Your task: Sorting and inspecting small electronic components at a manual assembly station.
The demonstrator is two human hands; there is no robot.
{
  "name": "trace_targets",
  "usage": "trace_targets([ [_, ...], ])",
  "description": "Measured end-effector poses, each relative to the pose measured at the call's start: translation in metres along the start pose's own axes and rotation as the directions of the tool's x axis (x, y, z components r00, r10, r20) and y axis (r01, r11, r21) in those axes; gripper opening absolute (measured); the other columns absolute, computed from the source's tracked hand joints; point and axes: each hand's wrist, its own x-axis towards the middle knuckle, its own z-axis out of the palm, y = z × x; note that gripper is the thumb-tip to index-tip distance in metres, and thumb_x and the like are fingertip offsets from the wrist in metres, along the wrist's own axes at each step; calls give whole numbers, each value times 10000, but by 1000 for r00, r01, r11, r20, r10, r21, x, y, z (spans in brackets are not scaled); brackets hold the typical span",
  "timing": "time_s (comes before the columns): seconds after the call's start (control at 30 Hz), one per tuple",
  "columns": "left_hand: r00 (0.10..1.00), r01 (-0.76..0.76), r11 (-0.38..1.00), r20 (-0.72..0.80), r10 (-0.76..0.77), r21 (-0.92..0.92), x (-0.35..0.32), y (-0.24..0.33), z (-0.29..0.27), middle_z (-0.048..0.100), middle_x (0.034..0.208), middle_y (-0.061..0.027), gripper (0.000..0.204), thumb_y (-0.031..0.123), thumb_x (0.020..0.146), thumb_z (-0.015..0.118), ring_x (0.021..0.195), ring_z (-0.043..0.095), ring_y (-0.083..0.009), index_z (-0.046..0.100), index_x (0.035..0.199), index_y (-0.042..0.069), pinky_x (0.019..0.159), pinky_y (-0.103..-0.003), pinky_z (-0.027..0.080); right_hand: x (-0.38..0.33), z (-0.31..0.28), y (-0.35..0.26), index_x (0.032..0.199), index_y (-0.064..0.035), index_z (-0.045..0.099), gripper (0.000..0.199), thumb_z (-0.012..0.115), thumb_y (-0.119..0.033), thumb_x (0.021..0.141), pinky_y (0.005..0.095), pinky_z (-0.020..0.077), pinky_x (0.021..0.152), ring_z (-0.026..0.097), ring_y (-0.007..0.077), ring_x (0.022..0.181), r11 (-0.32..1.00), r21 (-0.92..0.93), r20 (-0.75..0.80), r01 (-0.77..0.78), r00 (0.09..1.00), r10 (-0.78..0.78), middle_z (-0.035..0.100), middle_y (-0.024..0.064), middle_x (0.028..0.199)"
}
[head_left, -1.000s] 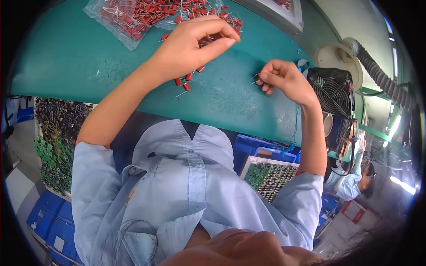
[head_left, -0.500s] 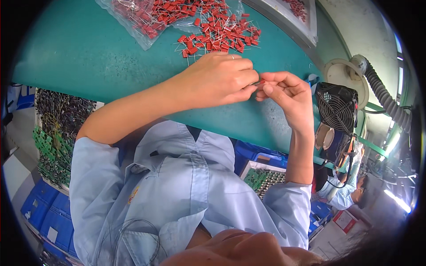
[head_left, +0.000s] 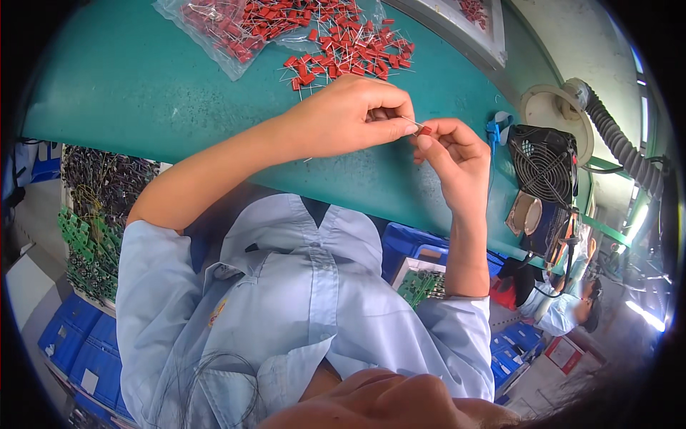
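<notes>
A red box-shaped film capacitor (head_left: 426, 131) with thin wire leads is held between my two hands above the green table. My right hand (head_left: 461, 154) pinches its red body between thumb and index finger. My left hand (head_left: 357, 114) is closed, thumb against the curled fingers, at a lead on the capacitor's left side. The exact grip of the left fingertips is partly hidden. Just beyond my left hand lies a loose heap of the same red capacitors (head_left: 350, 53), leads pointing every way. More of them fill a clear plastic bag (head_left: 236, 68) to its left.
A black fan (head_left: 543, 166) and a round hood with a grey flexible hose (head_left: 618, 136) stand at the right table end. A white tray (head_left: 493, 43) is at the far edge. Green circuit boards (head_left: 89, 250) lie left, above blue crates (head_left: 68, 332). A co-worker sits far right.
My hands have shifted slightly; the left fingers have lifted and loosened. More of the red capacitor and its lead now shows. A thin silvery piece now shows on the table below my left wrist.
</notes>
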Motion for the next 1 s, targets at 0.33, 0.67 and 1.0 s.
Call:
trace_targets([
  [0.33,992,124,987,46,-120,-106,3,-5,-1,648,779,19,59,82,961,716,655,483,-55,729,935,31,583,-211,370,-3,7,9,1002,24,705,61,712,-6,950,253,534,653,630,144,693,995,59,-121,84,990,-76,714,102,855],
  [0.67,979,10,998,-202,4,66,9,0,-7,664,801,15,106,84,961,711,647,495,-46,741,1047,30,566,-197,379,34,-69,-21,955,8,716,58,714,-49,963,220,456,624,542,97,664,880,-433,20,-194,974,224,662,31,782],
  [1.0,982,27,992,-187,-3,122,11,-3,-10,661,816,13,165,78,971,690,631,480,-46,734,1120,24,553,-190,362,63,-70,-7,885,0,700,111,703,-72,970,236,343,562,405,70,618,675,-738,278,-23,901,334,562,-23,707],
])
